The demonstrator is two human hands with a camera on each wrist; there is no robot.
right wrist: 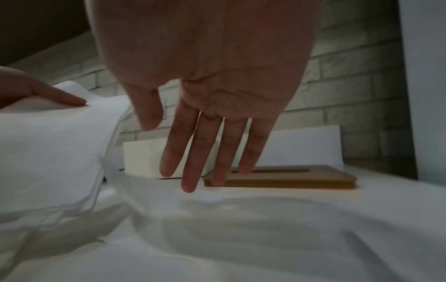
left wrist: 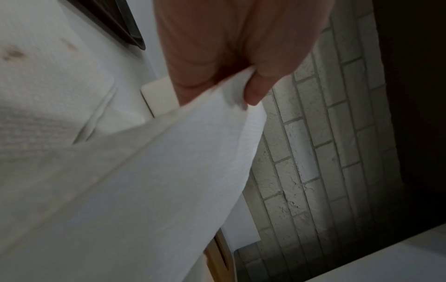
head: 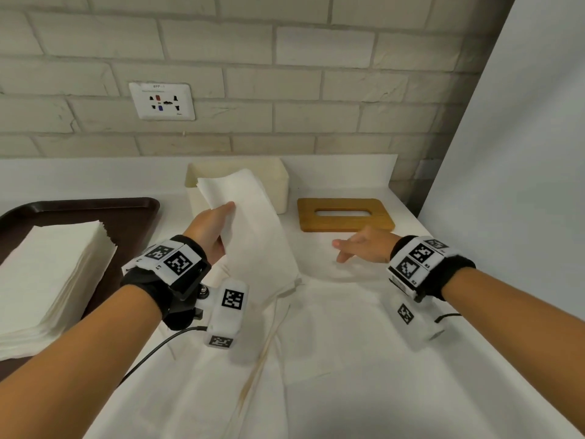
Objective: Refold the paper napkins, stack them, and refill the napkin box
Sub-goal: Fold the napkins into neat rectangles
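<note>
My left hand [head: 218, 228] grips a folded white napkin [head: 250, 223] and holds it up, tilted, in front of the open cream napkin box [head: 278, 185]. In the left wrist view the thumb [left wrist: 258, 89] pinches the napkin [left wrist: 169, 171] near its top edge. My right hand [head: 357, 245] hovers flat and open, fingers straight, just above unfolded napkins [head: 332, 312] spread on the counter. In the right wrist view its fingers [right wrist: 190, 164] point toward the wooden lid [right wrist: 289, 177] and the box [right wrist: 142, 158]. A stack of folded napkins [head: 50, 280] sits on the dark tray [head: 126, 210].
The wooden slotted box lid [head: 346, 215] lies flat right of the box. A brick wall with a socket plate [head: 162, 101] rises behind the white counter [head: 427, 359]. A white panel [head: 522, 153] bounds the right side. A cable [head: 152, 353] trails from my left wrist.
</note>
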